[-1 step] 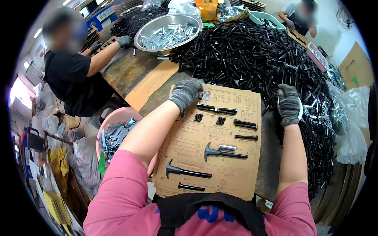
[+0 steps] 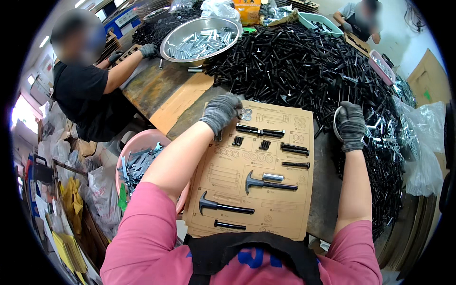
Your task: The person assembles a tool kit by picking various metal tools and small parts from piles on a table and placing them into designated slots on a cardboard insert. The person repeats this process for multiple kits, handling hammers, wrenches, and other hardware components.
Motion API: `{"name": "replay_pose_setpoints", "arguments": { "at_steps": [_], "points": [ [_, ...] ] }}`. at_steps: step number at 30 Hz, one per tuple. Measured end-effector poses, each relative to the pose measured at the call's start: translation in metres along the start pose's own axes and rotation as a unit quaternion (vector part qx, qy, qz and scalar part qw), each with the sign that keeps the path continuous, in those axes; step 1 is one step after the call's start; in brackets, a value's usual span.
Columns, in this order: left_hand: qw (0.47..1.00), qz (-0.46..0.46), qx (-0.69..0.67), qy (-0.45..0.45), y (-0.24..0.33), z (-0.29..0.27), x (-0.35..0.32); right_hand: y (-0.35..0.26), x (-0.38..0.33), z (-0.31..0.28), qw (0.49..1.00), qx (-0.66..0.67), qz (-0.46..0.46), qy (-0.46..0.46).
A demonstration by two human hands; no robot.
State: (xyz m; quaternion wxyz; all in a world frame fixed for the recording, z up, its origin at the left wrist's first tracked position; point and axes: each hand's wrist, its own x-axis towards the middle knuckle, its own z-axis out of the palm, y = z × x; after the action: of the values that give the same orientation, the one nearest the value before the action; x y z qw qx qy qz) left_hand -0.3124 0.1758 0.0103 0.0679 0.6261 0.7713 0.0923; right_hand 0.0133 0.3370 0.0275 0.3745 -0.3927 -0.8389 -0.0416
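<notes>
Printed cardboard sheets [image 2: 280, 202] lie stacked before me, carrying black hardware. My left hand [image 2: 221, 114], in a grey striped glove, is curled at the top left of the sheet, beside a few small washers [image 2: 247, 114]; its fingertips are partly hidden. My right hand [image 2: 351, 126], gloved alike, bends its fingers over a small round white dish [image 2: 337, 124] at the edge of the black pile; what they hold is hidden. On the sheet are two hammer-like tools with curved heads [image 2: 270, 184] [image 2: 225, 206], a silver tube [image 2: 273, 177], long bolts [image 2: 260, 130] and short screws [image 2: 237, 141].
A large heap of black bolts [image 2: 285, 61] covers the far table. A steel bowl [image 2: 176, 58] holds silver tubes; a pink basin [image 2: 124, 156] at left holds grey wrenches. Two co-workers sit at far left [image 2: 80, 90] and far right [image 2: 358, 28]. Plastic bags [image 2: 422, 142] hang at right.
My right hand has shifted slightly right over the white dish, so more of its left rim shows. My left hand has moved slightly left, away from the washers.
</notes>
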Motion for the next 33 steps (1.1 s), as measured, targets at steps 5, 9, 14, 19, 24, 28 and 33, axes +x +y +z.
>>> {"name": "replay_pose_setpoints", "arguments": {
  "at_steps": [5,9,14,19,24,28,33],
  "points": [
    [0.985,0.027,-0.097,0.144,-0.003,-0.008,-0.041,0.059,-0.023,-0.012,0.970,-0.187,0.071,-0.140],
    [0.961,0.016,-0.187,0.203,-0.004,-0.012,-0.114,-0.006,-0.067,-0.039,0.993,0.064,-0.052,-0.085],
    [0.968,-0.049,-0.182,0.164,0.001,-0.010,-0.216,-0.058,-0.140,-0.068,0.969,0.140,-0.004,-0.205],
    [0.918,-0.136,-0.371,0.008,0.004,0.008,-0.294,-0.062,-0.166,-0.064,0.950,0.206,0.019,-0.233],
    [0.971,-0.028,-0.236,-0.025,0.007,0.016,-0.310,-0.066,-0.156,-0.071,0.949,0.162,-0.017,-0.272],
    [0.929,-0.112,-0.352,-0.014,0.017,0.020,-0.316,-0.067,-0.142,-0.076,0.927,0.090,-0.063,-0.358],
    [0.825,-0.249,-0.506,-0.042,0.014,0.020,-0.315,-0.069,-0.139,-0.079,0.924,0.102,-0.104,-0.353]
  ]
}}
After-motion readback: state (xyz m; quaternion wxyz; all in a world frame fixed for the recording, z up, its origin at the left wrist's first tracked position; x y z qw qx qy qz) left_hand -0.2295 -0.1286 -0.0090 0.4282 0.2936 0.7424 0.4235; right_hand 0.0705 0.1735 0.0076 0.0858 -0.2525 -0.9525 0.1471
